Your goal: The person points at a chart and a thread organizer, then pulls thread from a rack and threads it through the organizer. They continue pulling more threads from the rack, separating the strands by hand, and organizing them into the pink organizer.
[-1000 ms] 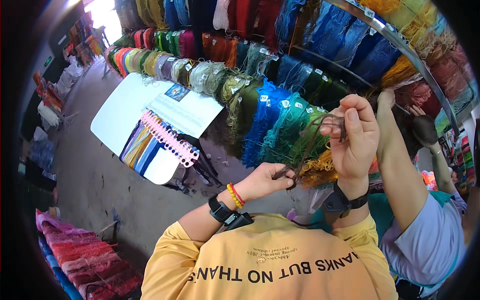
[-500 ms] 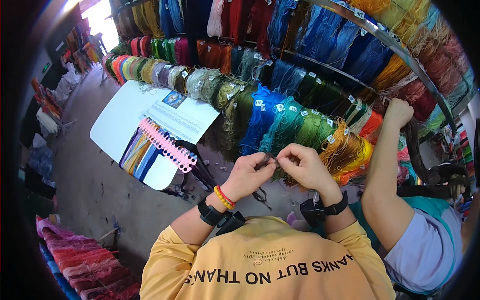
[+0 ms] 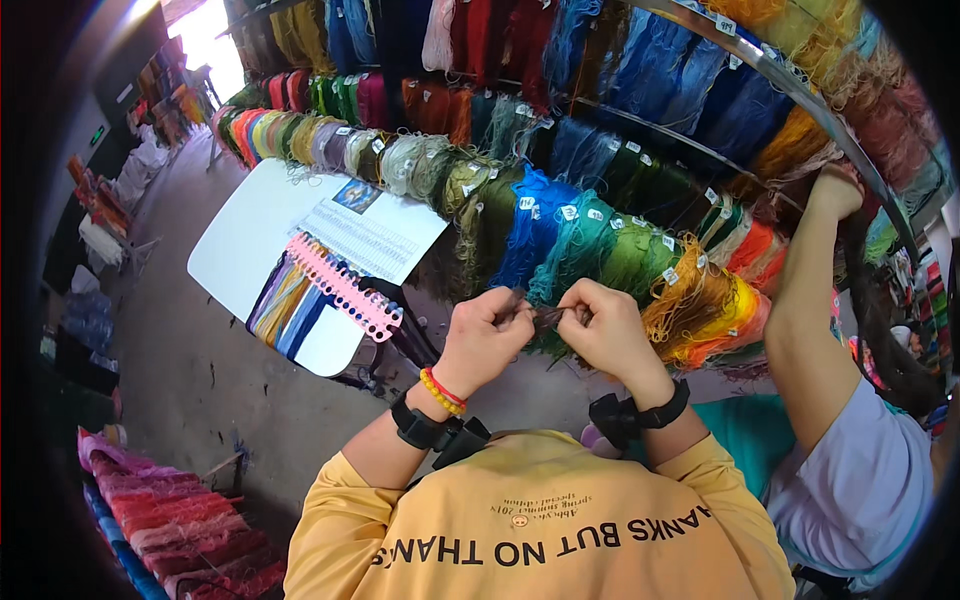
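Note:
Both hands are raised in front of my chest, close to the hanging thread skeins. My left hand (image 3: 482, 338), with a yellow bead bracelet at the wrist, pinches a dark brown strand of thread (image 3: 547, 317). My right hand (image 3: 602, 328) pinches the same strand, which spans the short gap between the two fists. Just beyond my hands hang blue skeins (image 3: 530, 225), teal skeins and green skeins (image 3: 628, 257) with small white tags. Left of them, a pink punched thread card (image 3: 345, 285) with several coloured threads lies on a white board (image 3: 230, 250).
A printed sheet (image 3: 375, 240) lies on the board. At my right, a co-worker's arm (image 3: 815, 270) reaches up to the rack under a curved metal rail (image 3: 770, 65). Red and pink skeins (image 3: 180, 515) lie at the lower left. Bags (image 3: 88, 310) stand along the left wall.
My hands have drawn slightly apart, with the brown strand now stretched between them. The co-worker's hand at the right has moved farther up and right along the rack.

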Tool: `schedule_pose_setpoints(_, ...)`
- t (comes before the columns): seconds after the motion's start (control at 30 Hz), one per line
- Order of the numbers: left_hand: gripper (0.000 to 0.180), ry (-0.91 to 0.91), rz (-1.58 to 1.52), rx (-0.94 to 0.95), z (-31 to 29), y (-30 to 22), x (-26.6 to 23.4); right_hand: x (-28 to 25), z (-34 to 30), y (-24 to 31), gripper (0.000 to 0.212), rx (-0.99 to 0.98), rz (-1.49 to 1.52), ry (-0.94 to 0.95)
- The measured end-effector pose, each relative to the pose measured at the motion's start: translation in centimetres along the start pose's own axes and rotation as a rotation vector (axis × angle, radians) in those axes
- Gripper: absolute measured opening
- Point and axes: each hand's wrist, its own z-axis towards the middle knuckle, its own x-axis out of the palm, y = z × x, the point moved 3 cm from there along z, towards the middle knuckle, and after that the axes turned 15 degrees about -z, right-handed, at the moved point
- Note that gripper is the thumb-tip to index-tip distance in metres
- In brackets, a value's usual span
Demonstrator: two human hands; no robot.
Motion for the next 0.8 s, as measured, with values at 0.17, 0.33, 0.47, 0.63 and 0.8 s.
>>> schedule_pose_setpoints(0.17, 0.012, -0.161, -0.503, -0.174, 0.8, -0.2, -1.4, 0.2, 0.1, -1.3, 0.011, 0.176, 0.102, -0.024)
schedule_pose_setpoints(0.33, 0.026, 0.041, -0.306, -0.204, 0.6, 0.8, -0.8, 0.6, 0.5, -0.1, 0.01, 0.117, 0.343, -0.002)
schedule_pose_setpoints(0.47, 0.015, 0.135, -0.113, -0.184, 0.2, 1.0, 0.1, 0.4, 0.8, 0.8, 0.009, 0.024, 0.192, -0.074)
schedule_pose_setpoints(0.63, 0.016, -0.017, -0.128, -0.111, 0.3, 0.5, -1.5, 0.9, 0.8, -0.9, 0.008, -0.067, -0.118, -0.239)
schedule_pose_setpoints(0.8, 0.015, 0.041, -0.231, -0.16, 0.1, 0.7, -1.7, 0.8, 1.1, 1.3, 0.012, 0.021, 0.169, 0.11)
